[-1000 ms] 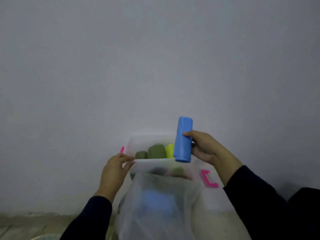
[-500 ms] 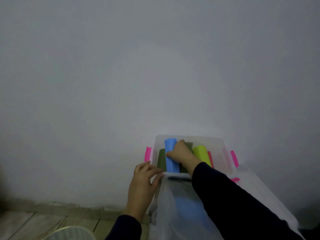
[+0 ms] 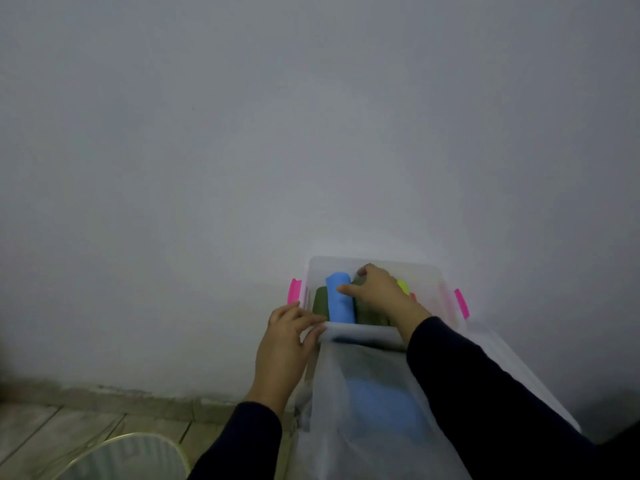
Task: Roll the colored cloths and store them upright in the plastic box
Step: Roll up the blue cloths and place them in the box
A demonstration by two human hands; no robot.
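Inside the plastic box (image 3: 429,271), low and right of centre in the frame, your right hand (image 3: 377,292) lies over the tops of the rolls. Its thumb touches the side of the blue roll (image 3: 339,299), and its fingers reach over the dark green roll (image 3: 370,311) just right of it. Whether those fingers are curled round a roll or only pressing on it, you cannot tell from this view. Your left hand (image 3: 284,344), just left of the box, pinches the near rim between thumb and fingers and steadies it.

The blue roll stands upright between an olive roll (image 3: 320,301) on its left and the dark green one on its right. A yellow-green roll (image 3: 402,286) peeks out past your right wrist. Pink latches (image 3: 294,291) mark the box's two sides. Through the cloudy near wall, at lower centre, a blue mass shows, too blurred to name.

The step in hand looks like seating the blue roll. Press it straight down until it seems to sit level with its neighbours, and nudge the rolls snug so none can lean or unwind. Keep the left hand's pinch firm so the box does not slide. Lift your fingers away gently, or a loose cloth edge may come up with them.

At the lower left of the frame, a pale ribbed bin (image 3: 121,459) stands on the plank floor (image 3: 52,420).
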